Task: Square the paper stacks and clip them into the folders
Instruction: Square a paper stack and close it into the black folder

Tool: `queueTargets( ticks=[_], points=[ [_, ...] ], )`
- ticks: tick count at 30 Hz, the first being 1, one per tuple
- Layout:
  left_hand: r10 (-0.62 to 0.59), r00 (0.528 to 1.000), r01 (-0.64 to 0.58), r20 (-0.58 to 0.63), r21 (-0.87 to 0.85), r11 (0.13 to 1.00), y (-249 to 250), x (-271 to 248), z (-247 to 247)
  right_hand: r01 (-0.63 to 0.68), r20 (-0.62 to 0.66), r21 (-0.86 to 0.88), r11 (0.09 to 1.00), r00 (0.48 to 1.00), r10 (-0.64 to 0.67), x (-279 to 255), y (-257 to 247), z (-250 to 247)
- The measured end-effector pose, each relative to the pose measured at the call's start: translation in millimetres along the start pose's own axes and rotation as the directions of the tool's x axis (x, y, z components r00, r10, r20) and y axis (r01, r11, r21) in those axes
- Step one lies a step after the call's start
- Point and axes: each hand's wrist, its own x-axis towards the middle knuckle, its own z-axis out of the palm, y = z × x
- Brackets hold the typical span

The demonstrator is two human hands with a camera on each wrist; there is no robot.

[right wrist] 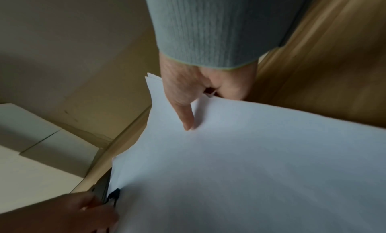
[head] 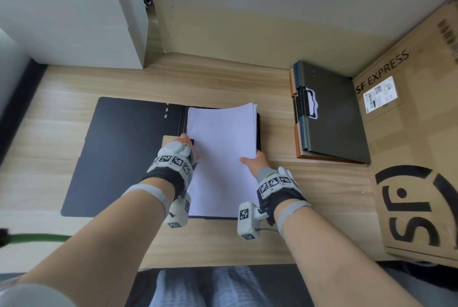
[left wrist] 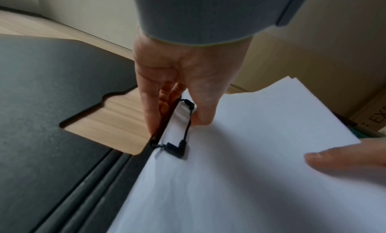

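Note:
A black folder (head: 119, 153) lies open on the wooden table, and a white paper stack (head: 223, 148) rests on its right half. My left hand (head: 188, 145) is at the stack's left edge. In the left wrist view its thumb and fingers (left wrist: 150, 117) pinch the black wire clip (left wrist: 183, 137) by the folder spine, over the paper's edge (left wrist: 250, 170). My right hand (head: 250, 160) holds the stack's right edge, with the thumb (right wrist: 188, 119) on top and the fingers curled underneath. The far corner sheets (right wrist: 154, 81) are slightly fanned.
A pile of closed folders with a clip (head: 332, 113) lies at the right of the table. A large SF EXPRESS cardboard box (head: 409, 158) stands beyond it. A white cabinet (head: 74, 21) is at the back left. The table's near edge (head: 223, 257) is above my lap.

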Motion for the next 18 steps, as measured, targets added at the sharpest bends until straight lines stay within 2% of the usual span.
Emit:
queueTargets(
  ticks=[4, 7, 10, 13, 15, 18],
  points=[
    [0.016, 0.991, -0.032, -0.131, -0.117, 0.993, -4, 3, 7, 0.043, -0.083, 0.031, 0.999, 0.996, -0.040, 4, 2, -15],
    [0.023, 0.983, -0.038, -0.184, -0.078, 0.996, -18, 6, 4, 0.022, -0.150, -0.013, 1.000, 0.988, -0.024, 8, 3, -23],
    [-0.038, 0.983, 0.042, -0.180, 0.016, 0.999, -45, 3, -6, 0.006, -0.155, -0.033, 0.999, 0.988, -0.011, 9, 3, -24],
    [-0.110, 0.967, 0.116, -0.230, 0.014, 0.993, -79, 10, -8, 0.004, -0.145, -0.041, 0.999, 0.989, -0.010, 9, 2, -22],
    [-0.163, 0.964, 0.181, -0.210, 0.069, 0.981, -101, 14, -13, 0.002, -0.146, -0.047, 0.999, 0.989, -0.009, 10, 2, -20],
    [-0.232, 0.954, 0.246, -0.188, 0.055, 0.968, -137, 16, -17, -0.004, -0.147, -0.080, 0.997, 0.989, -0.008, 13, 2, -17]
  ],
)
